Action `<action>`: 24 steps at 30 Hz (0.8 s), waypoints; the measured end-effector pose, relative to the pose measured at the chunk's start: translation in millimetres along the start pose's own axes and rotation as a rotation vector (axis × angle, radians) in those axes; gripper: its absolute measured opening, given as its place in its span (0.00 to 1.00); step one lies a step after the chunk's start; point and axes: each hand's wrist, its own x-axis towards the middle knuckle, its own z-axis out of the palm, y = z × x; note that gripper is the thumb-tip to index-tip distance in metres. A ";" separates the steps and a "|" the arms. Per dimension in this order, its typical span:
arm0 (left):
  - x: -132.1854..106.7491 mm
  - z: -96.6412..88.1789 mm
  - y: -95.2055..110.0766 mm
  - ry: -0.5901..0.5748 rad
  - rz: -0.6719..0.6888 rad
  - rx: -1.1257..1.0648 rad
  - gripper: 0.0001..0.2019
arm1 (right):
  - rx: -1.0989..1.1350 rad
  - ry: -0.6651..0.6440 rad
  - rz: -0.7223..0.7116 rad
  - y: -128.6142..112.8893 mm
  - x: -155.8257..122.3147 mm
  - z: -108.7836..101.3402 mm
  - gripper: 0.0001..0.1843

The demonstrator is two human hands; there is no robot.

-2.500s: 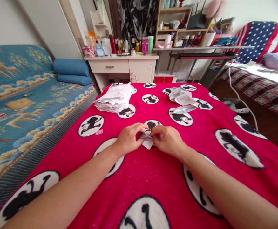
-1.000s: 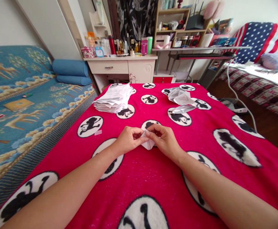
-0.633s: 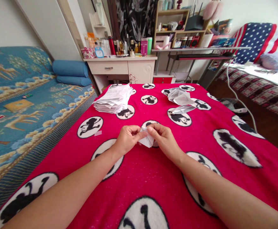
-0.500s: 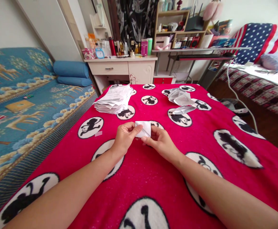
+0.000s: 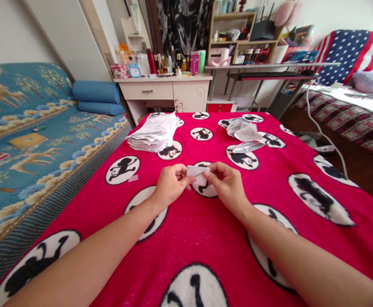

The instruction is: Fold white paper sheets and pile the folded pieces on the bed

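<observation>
A small folded piece of white paper [image 5: 196, 171] is held up between my two hands, above the red cloth [image 5: 186, 238] with its round black-and-white patches. My left hand [image 5: 172, 181] pinches its left end, thumb in front and fingers behind. At the right end, my right hand [image 5: 226, 183] grips it between thumb and fingers; its upper corner is under the thumb. The fingers behind the paper are partly hidden.
A stack of printed sheets [image 5: 154, 132] lies at the far left of the cloth. Several folded paper shapes [image 5: 244, 130] sit at the far right. A small pale scrap [image 5: 133, 178] rests left of my hands. A blue sofa [image 5: 29, 140] borders the left side.
The paper has tilted and now shows as a narrower shape, its flap edge turned. My right hand has risen slightly and shifted right, its thumb now at the upper right corner.
</observation>
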 end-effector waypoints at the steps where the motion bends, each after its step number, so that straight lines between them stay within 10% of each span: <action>1: -0.8 0.1 0.3 -0.010 0.010 0.019 0.12 | -0.029 -0.006 -0.022 -1.0 0.7 -1.3 0.09; 8: -3.3 -0.6 3.6 -0.003 0.244 0.315 0.15 | -0.469 -0.153 -0.203 0.6 7.5 -14.5 0.03; 24: -19.0 2.3 21.6 0.149 0.513 0.461 0.04 | -0.561 -0.170 -0.557 -13.7 -5.2 -7.2 0.08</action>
